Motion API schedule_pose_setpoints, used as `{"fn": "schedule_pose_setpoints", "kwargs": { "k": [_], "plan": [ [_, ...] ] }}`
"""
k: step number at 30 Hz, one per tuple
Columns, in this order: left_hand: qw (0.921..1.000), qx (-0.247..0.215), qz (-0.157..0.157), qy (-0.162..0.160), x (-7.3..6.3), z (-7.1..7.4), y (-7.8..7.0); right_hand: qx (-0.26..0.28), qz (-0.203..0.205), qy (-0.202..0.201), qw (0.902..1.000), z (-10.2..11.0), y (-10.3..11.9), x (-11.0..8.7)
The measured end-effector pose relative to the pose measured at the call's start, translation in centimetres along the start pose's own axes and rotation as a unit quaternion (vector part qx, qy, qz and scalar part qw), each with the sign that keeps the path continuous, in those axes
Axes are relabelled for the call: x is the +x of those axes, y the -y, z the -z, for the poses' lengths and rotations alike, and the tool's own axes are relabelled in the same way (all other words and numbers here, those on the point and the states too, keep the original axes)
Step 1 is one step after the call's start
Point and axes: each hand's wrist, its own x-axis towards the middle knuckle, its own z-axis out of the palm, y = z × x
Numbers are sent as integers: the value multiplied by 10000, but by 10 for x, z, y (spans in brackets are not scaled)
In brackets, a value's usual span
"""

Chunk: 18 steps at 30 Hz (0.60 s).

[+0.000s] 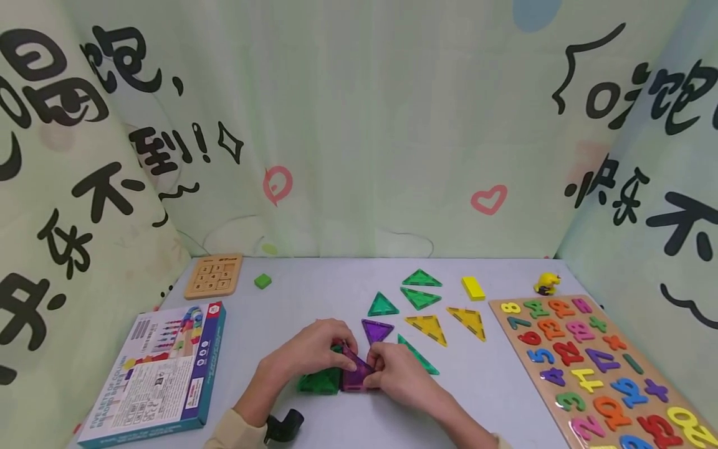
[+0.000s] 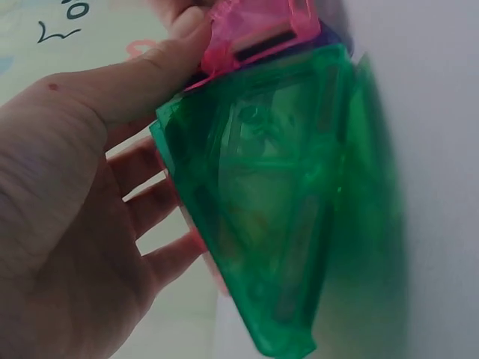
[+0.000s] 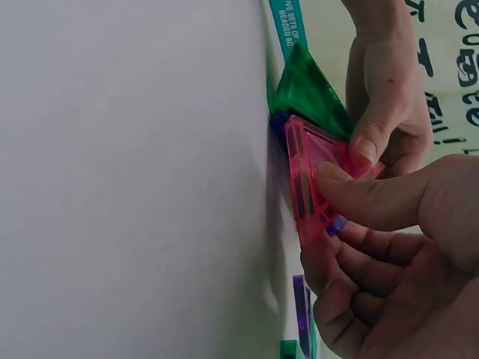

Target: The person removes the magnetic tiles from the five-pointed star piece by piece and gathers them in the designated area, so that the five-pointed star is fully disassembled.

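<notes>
Both hands hold a small build of translucent magnetic tiles low in the middle of the head view. My left hand (image 1: pixel 314 346) pinches its upper edge; in the left wrist view the thumb lies on a pink magnetic tile (image 2: pixel 266 26), fingers behind the build. My right hand (image 1: pixel 405 377) pinches the same pink tile (image 3: pixel 301 176) between thumb and curled fingers from the right. A green tile part (image 1: pixel 321 381) joins the pink on the left, with a dark purple edge (image 3: pixel 280 126) beneath. A loose purple triangle tile (image 1: pixel 377 330) lies just beyond the hands.
Green triangle tiles (image 1: pixel 421 299) and two yellow triangle tiles (image 1: pixel 429 328) lie behind the hands, near a yellow block (image 1: pixel 473 288). A number-and-letter board (image 1: pixel 552 374) and yellow toy (image 1: pixel 546 284) stand right. Left are a box (image 1: pixel 159 374), wooden number puzzle (image 1: pixel 213 276) and green block (image 1: pixel 262 281).
</notes>
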Motion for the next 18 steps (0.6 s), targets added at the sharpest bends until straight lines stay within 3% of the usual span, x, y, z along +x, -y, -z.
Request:
{"fn": "schedule_pose_setpoints", "kwargs": {
  "k": [13, 18],
  "plan": [
    [9995, -57, -84, 283, -2, 6, -1, 168, 339, 485, 9981, 19, -4, -5],
    [9996, 45, 54, 286, -2, 4, -2, 232, 294, 488, 9981, 39, -10, -16]
  ]
}}
